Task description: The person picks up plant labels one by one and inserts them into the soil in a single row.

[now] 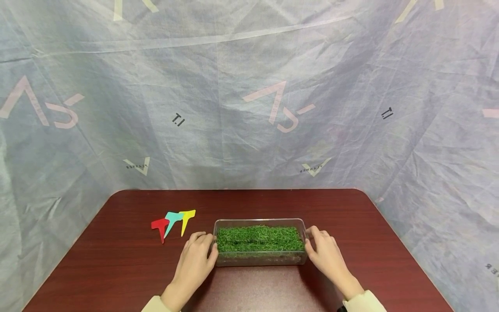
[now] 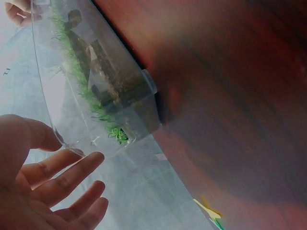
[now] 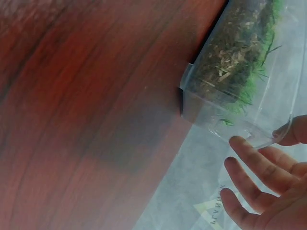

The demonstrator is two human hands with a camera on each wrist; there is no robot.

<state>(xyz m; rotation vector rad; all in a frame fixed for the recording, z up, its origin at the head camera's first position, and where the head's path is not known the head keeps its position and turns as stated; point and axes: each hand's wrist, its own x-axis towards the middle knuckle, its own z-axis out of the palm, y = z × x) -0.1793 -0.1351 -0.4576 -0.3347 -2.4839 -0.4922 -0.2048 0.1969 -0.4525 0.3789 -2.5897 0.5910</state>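
Observation:
A long clear plastic box [image 1: 260, 259] stands on the table in front of me. Green grass [image 1: 259, 238] fills it, and brown bits of soil [image 3: 225, 67] show through its wall in the right wrist view. My left hand [image 1: 196, 255] holds the box's left end, thumb and index finger at the rim, the other fingers spread below. At the opposite end my right hand [image 1: 327, 253] grips the rim the same way, its thumb on the near corner. Both wrist views show the box's end walls between the fingertips and the table.
Left of the box lie three T-shaped plant labels: a red label [image 1: 160, 226], a light blue label [image 1: 171, 219] and a yellow label [image 1: 188, 216], the blue one between the others. Grey printed cloth [image 1: 218, 108] hangs behind and beside the dark red table [image 1: 331, 208].

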